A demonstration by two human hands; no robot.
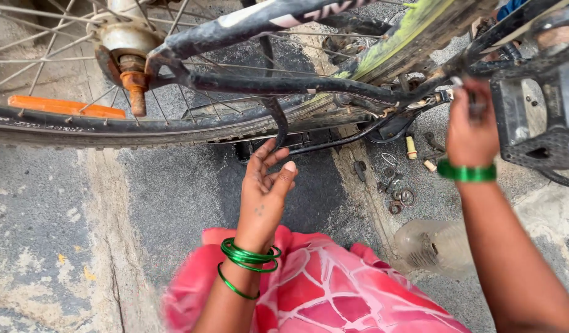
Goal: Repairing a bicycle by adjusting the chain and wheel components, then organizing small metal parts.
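Observation:
A bicycle lies across the top of the head view, with its black frame tube (278, 84) and rear wheel tyre (111, 126). My left hand (266, 191), green bangles on the wrist, hovers below the frame with fingers apart and nothing in it. My right hand (472, 126) reaches up to the crank area by the black pedal (540, 105) and is closed around a small dark part or tool; what it is cannot be made out.
A rusty hub axle (135, 86) and orange reflector (65, 106) sit at the wheel on the left. Small washers, rings and bolts (400, 191) lie on the ground. A clear plastic bottle (435, 246) lies near my pink clothing (321, 290).

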